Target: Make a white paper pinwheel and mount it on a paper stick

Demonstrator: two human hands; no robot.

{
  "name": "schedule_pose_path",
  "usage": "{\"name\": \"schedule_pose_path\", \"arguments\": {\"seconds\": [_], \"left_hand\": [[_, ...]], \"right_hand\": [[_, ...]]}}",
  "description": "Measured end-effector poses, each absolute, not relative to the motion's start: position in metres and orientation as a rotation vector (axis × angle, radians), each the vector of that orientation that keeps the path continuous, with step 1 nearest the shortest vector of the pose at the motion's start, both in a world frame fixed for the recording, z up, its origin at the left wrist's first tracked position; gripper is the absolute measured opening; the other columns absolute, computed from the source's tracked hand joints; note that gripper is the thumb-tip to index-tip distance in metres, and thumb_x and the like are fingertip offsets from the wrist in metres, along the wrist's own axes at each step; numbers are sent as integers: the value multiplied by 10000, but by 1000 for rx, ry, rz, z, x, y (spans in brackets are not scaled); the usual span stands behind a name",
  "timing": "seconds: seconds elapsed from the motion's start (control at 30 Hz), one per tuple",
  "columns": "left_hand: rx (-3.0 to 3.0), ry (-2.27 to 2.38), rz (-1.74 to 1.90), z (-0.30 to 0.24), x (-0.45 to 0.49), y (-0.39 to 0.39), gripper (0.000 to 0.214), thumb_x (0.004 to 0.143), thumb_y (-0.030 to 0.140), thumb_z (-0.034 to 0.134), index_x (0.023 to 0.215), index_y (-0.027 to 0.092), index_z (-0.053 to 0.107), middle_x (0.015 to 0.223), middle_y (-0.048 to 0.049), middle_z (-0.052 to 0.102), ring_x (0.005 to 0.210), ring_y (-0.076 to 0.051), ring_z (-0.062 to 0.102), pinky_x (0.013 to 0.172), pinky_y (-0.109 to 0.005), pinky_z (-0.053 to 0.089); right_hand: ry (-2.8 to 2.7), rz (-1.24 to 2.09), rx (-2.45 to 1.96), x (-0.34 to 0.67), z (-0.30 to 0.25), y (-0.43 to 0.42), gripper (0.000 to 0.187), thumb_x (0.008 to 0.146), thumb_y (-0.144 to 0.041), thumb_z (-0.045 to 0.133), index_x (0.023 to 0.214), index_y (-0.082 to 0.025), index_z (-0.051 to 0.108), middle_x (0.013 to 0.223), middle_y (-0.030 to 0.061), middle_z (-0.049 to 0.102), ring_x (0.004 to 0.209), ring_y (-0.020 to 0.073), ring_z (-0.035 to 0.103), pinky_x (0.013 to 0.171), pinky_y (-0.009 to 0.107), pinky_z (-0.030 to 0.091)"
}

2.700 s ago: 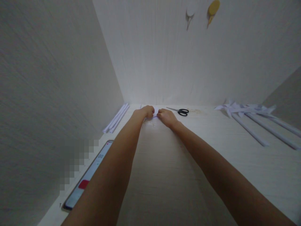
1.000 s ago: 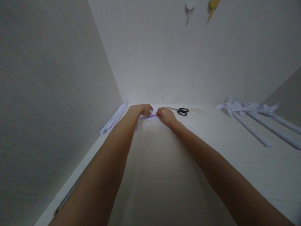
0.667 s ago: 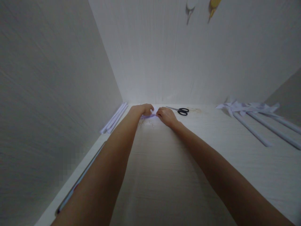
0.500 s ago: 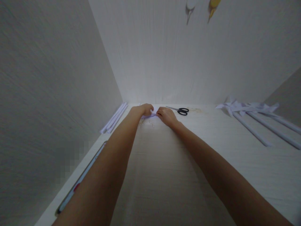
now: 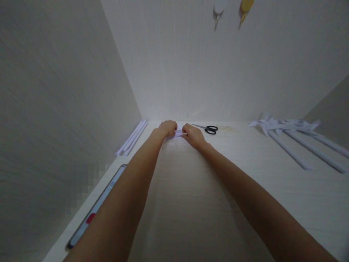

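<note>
The left hand [image 5: 168, 128], in the head view, curls its fingers around the left end of a folded white paper [image 5: 178, 133] at the table's far edge; the right hand [image 5: 193, 135] pinches its right end. From that paper, scissors [image 5: 210, 130] lie near at three o'clock, paper rolls [image 5: 135, 137] at nine, a partly hidden phone [image 5: 101, 201] at eight, wall hooks [image 5: 246, 6] at one.
</note>
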State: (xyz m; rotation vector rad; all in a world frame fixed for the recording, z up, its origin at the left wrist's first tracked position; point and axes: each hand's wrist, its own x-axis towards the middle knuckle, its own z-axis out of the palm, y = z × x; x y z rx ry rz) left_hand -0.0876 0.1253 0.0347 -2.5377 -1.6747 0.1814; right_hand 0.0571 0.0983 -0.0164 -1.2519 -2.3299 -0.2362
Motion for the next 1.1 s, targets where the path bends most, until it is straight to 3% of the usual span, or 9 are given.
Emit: {"name": "schedule_pose_path", "arguments": {"seconds": [0.27, 0.47, 0.73, 0.97, 1.1], "left_hand": [[-2537, -1692, 92, 35, -91, 120, 336, 666, 129, 475, 959, 144, 636, 933, -100, 655, 866, -195, 582, 755, -265, 419], [-2547, -1705, 71, 38, -93, 123, 370, 672, 123, 465, 1012, 145, 608, 951, -97, 646, 873, -190, 577, 757, -265, 421], [-2497, -1657, -48, 46, -98, 127, 421, 733, 146, 424, 1145, 158, 506, 1066, -98, 598, 1006, -202, 515, 828, -307, 388], [-2442, -1584, -475, 90, -91, 111, 435, 745, 148, 445, 1177, 178, 486, 969, -80, 637, 973, -201, 534, 832, -337, 389], [-2497, -1593, -886, 108, -82, 89, 458, 695, 136, 528, 1153, 111, 511, 854, -91, 659, 894, -193, 566, 845, -326, 382]], "right_hand": [[-2399, -231, -1405, 60, -12, 64, 203, 850, -182, 372, 824, -154, 571, 872, 78, 606, 818, 177, 531, 629, 250, 347], [-2381, -153, -1521, 61, -10, 43, 265, 873, -192, 298, 987, -167, 536, 894, 86, 628, 797, 184, 553, 634, 263, 364], [-2375, -104, -1526, 62, -9, 38, 275, 863, -182, 300, 1023, -164, 523, 916, 96, 628, 818, 187, 557, 676, 275, 373], [-2318, -56, -1553, 63, -11, 36, 281, 847, -193, 332, 1042, -166, 534, 949, 100, 632, 827, 184, 571, 691, 265, 391], [-2201, 63, -1500, 65, -14, 38, 255, 804, -183, 390, 980, -160, 573, 917, 109, 644, 820, 204, 578, 718, 301, 406]]}}
